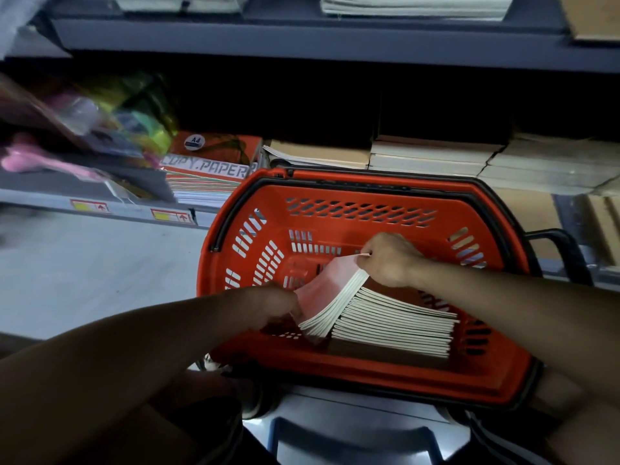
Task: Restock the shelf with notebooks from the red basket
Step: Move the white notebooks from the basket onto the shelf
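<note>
A red basket [369,196] stands in front of the low shelf [100,206]. Inside it lies a pile of thin notebooks [396,327] with pale page edges. A bundle of notebooks [327,297] with a pink cover is tilted up off the left side of that pile. My left hand [268,303] grips the bundle's lower left edge. My right hand [389,260] pinches its upper corner from above. Both forearms reach into the basket from below.
Stacks of brown-covered notebooks [436,152] fill the low shelf behind the basket. A pack of A4 copy paper [214,162] lies to their left, with colourful stationery [127,125] further left. A grey upper shelf [302,41] overhangs. A blue-grey stool [352,431] sits under the basket.
</note>
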Demonstrator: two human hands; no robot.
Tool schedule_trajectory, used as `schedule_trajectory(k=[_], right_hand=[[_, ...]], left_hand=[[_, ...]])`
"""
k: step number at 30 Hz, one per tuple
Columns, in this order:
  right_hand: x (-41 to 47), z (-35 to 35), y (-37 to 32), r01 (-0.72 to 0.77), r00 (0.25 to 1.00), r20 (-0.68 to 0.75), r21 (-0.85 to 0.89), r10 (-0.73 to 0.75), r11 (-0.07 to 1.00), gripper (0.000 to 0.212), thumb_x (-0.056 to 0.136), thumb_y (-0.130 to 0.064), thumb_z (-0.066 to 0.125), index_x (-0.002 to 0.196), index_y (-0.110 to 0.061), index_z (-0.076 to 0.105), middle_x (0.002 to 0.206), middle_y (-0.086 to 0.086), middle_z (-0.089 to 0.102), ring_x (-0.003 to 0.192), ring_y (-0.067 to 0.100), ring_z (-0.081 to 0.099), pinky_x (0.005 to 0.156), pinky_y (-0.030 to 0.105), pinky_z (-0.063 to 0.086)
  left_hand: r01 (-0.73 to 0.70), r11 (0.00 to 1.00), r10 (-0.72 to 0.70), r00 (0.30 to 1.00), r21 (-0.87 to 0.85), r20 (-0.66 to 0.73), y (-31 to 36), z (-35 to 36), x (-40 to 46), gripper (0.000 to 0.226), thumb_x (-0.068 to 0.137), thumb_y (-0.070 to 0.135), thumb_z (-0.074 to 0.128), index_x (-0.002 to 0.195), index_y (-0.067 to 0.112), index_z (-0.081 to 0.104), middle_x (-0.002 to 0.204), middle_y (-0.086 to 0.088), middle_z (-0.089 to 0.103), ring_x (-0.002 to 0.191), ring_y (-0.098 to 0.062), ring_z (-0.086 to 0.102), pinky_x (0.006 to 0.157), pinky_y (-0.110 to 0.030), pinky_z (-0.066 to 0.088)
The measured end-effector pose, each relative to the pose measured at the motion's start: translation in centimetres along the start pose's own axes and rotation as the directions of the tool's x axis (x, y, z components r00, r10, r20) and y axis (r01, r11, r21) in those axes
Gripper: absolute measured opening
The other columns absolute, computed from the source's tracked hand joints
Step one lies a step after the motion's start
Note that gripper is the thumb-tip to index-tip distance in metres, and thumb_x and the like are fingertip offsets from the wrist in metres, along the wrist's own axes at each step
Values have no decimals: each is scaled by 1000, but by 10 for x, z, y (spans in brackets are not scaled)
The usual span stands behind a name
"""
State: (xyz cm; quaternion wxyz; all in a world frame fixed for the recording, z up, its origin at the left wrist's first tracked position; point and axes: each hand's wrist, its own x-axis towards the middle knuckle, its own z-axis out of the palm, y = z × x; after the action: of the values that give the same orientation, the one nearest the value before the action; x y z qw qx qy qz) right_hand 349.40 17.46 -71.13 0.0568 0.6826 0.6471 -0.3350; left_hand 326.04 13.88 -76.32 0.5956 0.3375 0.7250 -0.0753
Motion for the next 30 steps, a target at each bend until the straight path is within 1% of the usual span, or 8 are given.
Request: schedule_trajectory(k=[2,4,7,11,17,20,23,30], right_hand=[[-1,1,-1,-15,1000,-5,12,15,1000,44,102,-37,60,65,-12,61,62,-1,60,61,20,61,56,29,47],[-1,0,-1,-35,999,-6,24,36,999,38,102,-37,60,75,-12,71,74,0,70,72,20,69,69,33,58],[-1,-7,-1,-68,997,-29,81,71,994,27,97,-29,64,82,-11,78,84,5,77,83,24,74,77,38,63],[-3,-16,-3,-104,992,-42,213,115,972,15,94,-9,65,93,-11,81,95,2,77,92,19,71,80,28,58],[-8,-18,3,-139,983,-58,387,175,911,18,88,-7,59,77,-4,73,75,10,72,73,24,69,62,27,49],[-11,-19,4,-133,984,-43,466,173,875,17,87,-23,63,72,-15,63,66,6,56,63,22,56,61,34,47],[-16,-23,7,-153,981,-27,497,192,854,36,97,-38,66,83,-4,71,74,10,71,64,23,64,65,37,56],[-25,-31,23,-229,968,61,623,245,748,22,96,-16,62,97,4,72,71,12,75,53,17,61,52,28,51]], left_hand=[[22,994,-17,999,-109,41,1,2,-3,10,84,-7,65,89,2,66,80,-11,67,72,-22,64,63,-29,54],[35,977,-26,999,-208,47,4,4,-6,19,90,-11,54,83,5,62,65,-7,60,58,-15,57,52,-23,49],[94,928,-89,996,-360,32,14,-1,-12,24,93,-10,50,81,9,57,67,-5,55,62,-13,55,47,-23,53],[90,862,-80,996,-499,42,31,-16,-20,22,93,-14,50,84,6,54,78,-10,52,73,-16,54,49,-29,58],[107,863,-49,990,-494,129,39,-18,-41,20,88,-19,53,92,0,58,110,-18,57,86,-23,60,48,-25,57],[73,854,0,990,-515,140,42,-17,-49,25,87,-20,51,94,4,59,102,-15,62,89,-22,62,50,-25,55],[40,839,31,992,-542,122,46,-19,-61,25,88,-21,51,91,3,59,86,-15,63,81,-22,63,53,-27,56],[-25,823,134,980,-568,150,52,-18,-86,27,93,-16,43,99,6,58,96,-14,63,86,-22,63,70,-30,53]])
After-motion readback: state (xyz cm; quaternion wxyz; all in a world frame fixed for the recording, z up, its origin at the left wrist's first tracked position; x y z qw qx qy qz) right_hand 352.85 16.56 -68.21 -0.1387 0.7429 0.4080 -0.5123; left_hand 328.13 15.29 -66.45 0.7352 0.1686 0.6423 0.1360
